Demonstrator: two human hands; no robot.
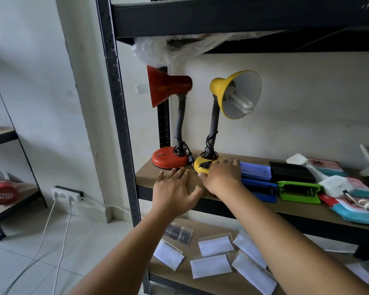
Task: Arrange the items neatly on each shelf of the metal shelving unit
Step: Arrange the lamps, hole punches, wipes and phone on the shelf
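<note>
The yellow desk lamp (226, 116) is gripped at its base by the right hand (222, 177); the left hand (175, 188) is laid flat, fingers spread, on the shelf (145, 173).

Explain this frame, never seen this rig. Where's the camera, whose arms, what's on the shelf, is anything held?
There is no machine here: one wide-angle camera worn on a person's head looks forward and down, so the two arms are the wearer's own.

They reach to a brown board of a black metal shelving unit. At its left end stand a red lamp and a yellow lamp, each with its cord wound at the neck. The right hand lies over the yellow lamp's base; whether it grips cannot be told. The left hand rests flat and open on the board, holding nothing.

Further right lie blue cases, a black case, a green case and white chargers on packets. Clear sign holders lie on the shelf below.
</note>
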